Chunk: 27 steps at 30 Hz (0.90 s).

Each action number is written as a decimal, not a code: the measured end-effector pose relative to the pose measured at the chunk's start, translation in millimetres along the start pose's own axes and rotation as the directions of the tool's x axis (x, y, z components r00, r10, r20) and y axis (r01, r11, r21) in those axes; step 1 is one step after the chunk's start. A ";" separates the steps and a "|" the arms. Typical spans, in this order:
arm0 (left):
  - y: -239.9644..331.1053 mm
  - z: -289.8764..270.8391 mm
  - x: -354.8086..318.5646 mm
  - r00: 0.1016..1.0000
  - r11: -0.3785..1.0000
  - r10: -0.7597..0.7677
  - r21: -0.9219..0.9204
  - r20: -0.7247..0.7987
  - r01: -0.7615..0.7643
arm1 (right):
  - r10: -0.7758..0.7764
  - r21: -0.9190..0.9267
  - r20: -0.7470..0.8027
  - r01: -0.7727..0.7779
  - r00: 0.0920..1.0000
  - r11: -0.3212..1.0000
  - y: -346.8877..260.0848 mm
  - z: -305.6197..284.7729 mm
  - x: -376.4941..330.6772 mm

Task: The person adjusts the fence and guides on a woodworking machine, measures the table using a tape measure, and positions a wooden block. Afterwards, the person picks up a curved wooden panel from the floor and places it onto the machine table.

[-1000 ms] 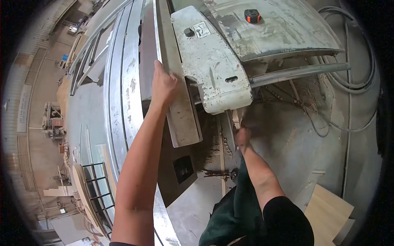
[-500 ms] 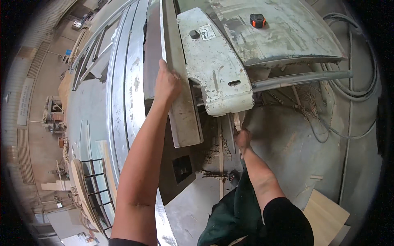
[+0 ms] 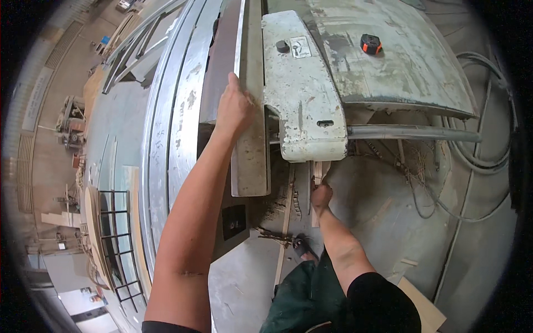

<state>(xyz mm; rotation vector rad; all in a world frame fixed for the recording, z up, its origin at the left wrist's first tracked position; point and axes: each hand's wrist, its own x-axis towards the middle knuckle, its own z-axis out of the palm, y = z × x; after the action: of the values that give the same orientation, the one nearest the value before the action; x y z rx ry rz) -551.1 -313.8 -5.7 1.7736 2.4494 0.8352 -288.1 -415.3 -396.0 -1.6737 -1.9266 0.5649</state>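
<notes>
My left hand is closed around the long metal fence bar, its fingers over the bar's top. Right of the bar is a chipped, pale painted fence carriage with a dark knob and a slot. Below the carriage's near end, my right hand is closed on a pale wooden piece that sticks out from underneath. The fist hides this piece's lower part, and how it is fixed does not show.
A black and orange tape measure lies on the worn machine table. A round metal rail runs right from the carriage. Left is a shiny sliding table. Hoses, wood scraps and a board are on the floor.
My view has shifted and turned slightly, so the machine sits further right. Both hands keep their holds. A sandalled foot now shows more clearly below.
</notes>
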 end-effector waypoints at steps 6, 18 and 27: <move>9.3 4.9 -1.6 0.996 0.987 -0.081 0.144 0.036 0.075 | 0.016 -0.010 0.433 -0.013 0.901 1.000 6.8 -49.1 9.7; 227.4 -266.3 -252.6 0.866 0.867 -0.081 -0.464 -0.494 -0.184 | -0.036 -0.128 0.914 0.372 0.404 0.920 254.6 -390.0 -23.9; 402.5 -395.0 -547.4 0.308 0.953 -0.302 -0.288 -0.902 0.092 | 0.033 0.115 0.980 0.699 -0.194 0.706 246.3 -345.1 41.2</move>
<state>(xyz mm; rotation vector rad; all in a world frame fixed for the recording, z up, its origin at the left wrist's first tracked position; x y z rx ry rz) -118.9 -872.7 338.6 0.8550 2.8078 2.5450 114.8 -346.7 -275.7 -0.3320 -3.8213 1.4205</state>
